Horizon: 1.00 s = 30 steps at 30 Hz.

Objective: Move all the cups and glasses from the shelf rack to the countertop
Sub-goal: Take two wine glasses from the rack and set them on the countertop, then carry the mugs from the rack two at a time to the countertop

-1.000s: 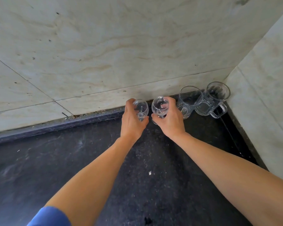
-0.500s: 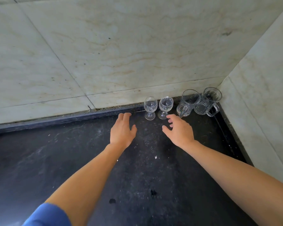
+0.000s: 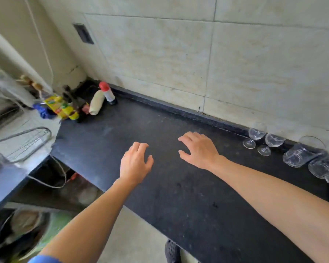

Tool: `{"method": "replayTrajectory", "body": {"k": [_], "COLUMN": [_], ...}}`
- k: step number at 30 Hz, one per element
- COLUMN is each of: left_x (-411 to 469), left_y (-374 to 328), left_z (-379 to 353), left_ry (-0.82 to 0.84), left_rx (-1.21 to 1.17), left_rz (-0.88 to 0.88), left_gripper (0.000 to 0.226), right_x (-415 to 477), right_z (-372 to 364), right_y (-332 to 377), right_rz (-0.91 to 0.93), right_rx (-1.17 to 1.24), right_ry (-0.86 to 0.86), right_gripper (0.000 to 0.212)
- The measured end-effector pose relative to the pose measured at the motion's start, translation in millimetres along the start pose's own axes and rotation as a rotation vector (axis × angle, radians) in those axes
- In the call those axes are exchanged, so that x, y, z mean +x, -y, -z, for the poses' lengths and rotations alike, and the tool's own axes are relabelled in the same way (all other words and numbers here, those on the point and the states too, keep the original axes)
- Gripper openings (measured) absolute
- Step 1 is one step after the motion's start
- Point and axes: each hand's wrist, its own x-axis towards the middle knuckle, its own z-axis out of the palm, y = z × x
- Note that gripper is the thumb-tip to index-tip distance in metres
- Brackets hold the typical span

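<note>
Two small stemmed glasses (image 3: 256,135) (image 3: 273,142) stand upright on the black countertop (image 3: 179,186) by the wall at the right. Beside them, further right, are two clear glass mugs (image 3: 300,154) (image 3: 326,168). My left hand (image 3: 135,163) hovers over the middle of the countertop, fingers apart and empty. My right hand (image 3: 199,149) is also empty with spread fingers, well left of the glasses. A wire rack (image 3: 27,143) sits blurred at the left edge.
Bottles and packets cluster in the far left corner: a red-capped bottle (image 3: 107,93), a cream bottle (image 3: 96,102), a yellow packet (image 3: 62,109). Below the counter at left are a cable and blurred containers. A tiled wall runs behind the countertop.
Both hands let go of the two stemmed glasses, which now stand by the wall. The hands drew back and the view swung left, bringing the rack and bottles into sight.
</note>
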Motion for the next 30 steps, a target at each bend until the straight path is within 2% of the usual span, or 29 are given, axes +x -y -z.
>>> {"method": "replayTrajectory", "body": {"k": [8,14,23,30], "left_x": [-147,-290,-505,-634], "left_y": [128,209,316,371], "left_z": [108,168,262,294], "left_ry": [-0.237,-0.298,-0.392,-0.469], "left_rx": [0.185,0.343,0.477,0.454], "left_rz": [0.34,0.562,0.843,1.1], "left_gripper": [0.029,0.023,0.023,0.021], "right_x": [47,38,-17,-57], "right_z": [-26,-43,-73,-111], "right_y": [196,363,622,781], "right_rz": [0.513,0.827,1.158,1.347], "right_rx": [0.032,0.029,0.081,0.112], "right_ry": [0.006,0.024,-0.004,0.056], "right_gripper": [0.036,0.037,0.037,0.04]}}
